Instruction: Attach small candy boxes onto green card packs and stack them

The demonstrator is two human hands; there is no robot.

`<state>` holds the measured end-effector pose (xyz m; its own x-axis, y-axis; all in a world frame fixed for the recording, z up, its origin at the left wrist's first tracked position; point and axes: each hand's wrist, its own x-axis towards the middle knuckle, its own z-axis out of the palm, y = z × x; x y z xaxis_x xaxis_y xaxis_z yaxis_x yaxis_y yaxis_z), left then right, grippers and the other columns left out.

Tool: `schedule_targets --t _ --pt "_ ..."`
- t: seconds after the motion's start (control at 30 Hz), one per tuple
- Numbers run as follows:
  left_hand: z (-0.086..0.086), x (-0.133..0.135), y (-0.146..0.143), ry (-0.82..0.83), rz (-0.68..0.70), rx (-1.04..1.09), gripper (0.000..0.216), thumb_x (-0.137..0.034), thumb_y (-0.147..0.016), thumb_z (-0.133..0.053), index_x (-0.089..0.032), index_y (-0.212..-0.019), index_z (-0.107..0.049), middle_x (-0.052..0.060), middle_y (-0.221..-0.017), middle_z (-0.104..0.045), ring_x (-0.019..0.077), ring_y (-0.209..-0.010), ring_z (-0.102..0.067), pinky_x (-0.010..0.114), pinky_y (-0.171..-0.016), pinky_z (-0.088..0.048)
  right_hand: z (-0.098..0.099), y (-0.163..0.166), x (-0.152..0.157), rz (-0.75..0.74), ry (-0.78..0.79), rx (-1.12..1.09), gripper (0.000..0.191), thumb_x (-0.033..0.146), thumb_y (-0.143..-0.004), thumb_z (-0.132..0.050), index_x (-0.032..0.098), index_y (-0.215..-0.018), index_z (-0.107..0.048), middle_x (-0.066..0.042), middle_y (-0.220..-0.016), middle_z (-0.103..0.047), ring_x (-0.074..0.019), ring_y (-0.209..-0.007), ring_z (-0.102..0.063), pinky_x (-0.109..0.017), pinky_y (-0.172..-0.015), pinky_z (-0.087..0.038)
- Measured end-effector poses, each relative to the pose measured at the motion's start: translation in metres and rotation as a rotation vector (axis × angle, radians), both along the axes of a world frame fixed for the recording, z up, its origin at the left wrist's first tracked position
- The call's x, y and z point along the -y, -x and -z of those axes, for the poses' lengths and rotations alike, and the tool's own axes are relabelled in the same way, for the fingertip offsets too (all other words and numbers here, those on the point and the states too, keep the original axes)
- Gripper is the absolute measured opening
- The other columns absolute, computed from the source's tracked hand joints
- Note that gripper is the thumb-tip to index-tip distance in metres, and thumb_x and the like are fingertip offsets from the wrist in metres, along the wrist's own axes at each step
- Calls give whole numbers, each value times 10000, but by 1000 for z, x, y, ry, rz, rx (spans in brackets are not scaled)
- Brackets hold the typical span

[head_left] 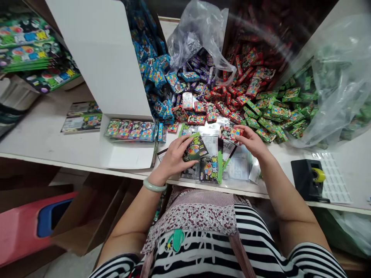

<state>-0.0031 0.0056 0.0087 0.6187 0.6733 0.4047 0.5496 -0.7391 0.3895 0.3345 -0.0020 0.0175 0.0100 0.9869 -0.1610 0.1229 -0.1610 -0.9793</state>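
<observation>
Holding a small red printed box (228, 133) between thumb and fingers, the right hand (251, 142) is over the middle of a white table (84, 152); the left hand (175, 155), with a pale green bangle (155, 187) at its wrist, grasps a flat black-and-green printed packet (195, 148) by its left side; near both hands, similar black-and-green packets (208, 170) and clear plastic sleeves (237, 166) overlap near the table's front edge.

Beyond the hands spread loose piles of small printed boxes, blue (159, 72), purple, red and green (279, 112) from left to right; clear plastic bags (199, 23) stand behind and at right; on the left, an open white cardboard box (111, 54) holds a row of colourful printed packets (131, 130); on the right, a black tape dispenser (303, 179) sits beside a white sheet (336, 183).
</observation>
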Motion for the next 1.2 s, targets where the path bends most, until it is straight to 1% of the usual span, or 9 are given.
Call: schedule_targets --t 0.1,0.17,0.3,0.43,0.57,0.7,0.87,1.0,1.2 --pt "3 1 -3 31 18 -24 853 -532 -834 -715 -223 -1525 -323 173 -1458 -477 350 -1349 -499 550 -1121 -456 6 -6 -1 -184 -27 245 595 426 -787 -674 251 -1345 -562 2 -839 -672 -188 -729 -617 -378 -755 -532" --pt "9 1 -7 63 41 -28 875 -513 -819 -738 -209 -1519 -310 177 -1450 -493 349 -1359 -493 553 -1138 -441 11 -3 -4 -183 -27 454 656 377 -790 -674 218 -1403 -502 -29 -859 -688 -225 -748 -626 -423 -779 -536" --pt "25 -1 -17 135 65 -58 831 -468 -809 -761 -195 -1476 -347 188 -1437 -510 353 -1358 -497 566 -1134 -435 22 14 3 -30 -209 828 527 394 -839 -647 173 -1308 -555 -176 -1203 -668 -339 -1075 -614 -530 -965 -486" --pt "35 -1 -14 199 82 -126 914 -554 -762 -779 -206 -1481 -335 205 -1519 -425 390 -1413 -421 626 -1163 -362 37 23 21 -163 -287 969 713 488 -766 -737 208 -1379 -505 -200 -1454 -511 -412 -1341 -456 -600 -1066 -416" --pt "36 1 -1 221 94 -196 945 -554 -742 -791 -213 -1496 -333 203 -1559 -362 404 -1446 -358 652 -1173 -322 38 22 27 -155 -303 965 713 375 -764 -719 214 -1417 -483 -191 -1398 -539 -404 -1262 -527 -601 -1045 -442" --pt "31 2 3 181 56 -136 805 -441 -795 -756 -212 -1475 -393 166 -1430 -484 357 -1331 -473 592 -1136 -390 13 29 30 -115 -492 871 738 394 -810 -675 285 -1487 -403 -145 -1400 -508 -372 -1308 -485 -590 -1096 -410" --pt "19 1 -2 86 60 -76 823 -499 -791 -745 -204 -1475 -394 163 -1380 -499 343 -1296 -490 545 -1112 -419 -15 45 40 -256 -577 919 791 319 -835 -667 330 -1537 -303 -149 -1438 -429 -390 -1345 -419 -617 -1120 -373" --pt "11 0 -1 67 83 -114 799 -523 -809 -715 -221 -1477 -396 164 -1394 -493 352 -1303 -488 550 -1112 -409 -19 45 43 -466 -610 902 759 304 -843 -673 297 -1521 -331 -159 -1388 -458 -375 -1306 -441 -598 -1076 -431" --pt "10 3 1 67 122 -80 815 -517 -821 -702 -233 -1507 -365 155 -1413 -499 347 -1309 -488 542 -1115 -409 -28 30 41 -664 -588 800 732 338 -847 -680 332 -1508 -367 -140 -1378 -497 -345 -1258 -505 -577 -1031 -478"
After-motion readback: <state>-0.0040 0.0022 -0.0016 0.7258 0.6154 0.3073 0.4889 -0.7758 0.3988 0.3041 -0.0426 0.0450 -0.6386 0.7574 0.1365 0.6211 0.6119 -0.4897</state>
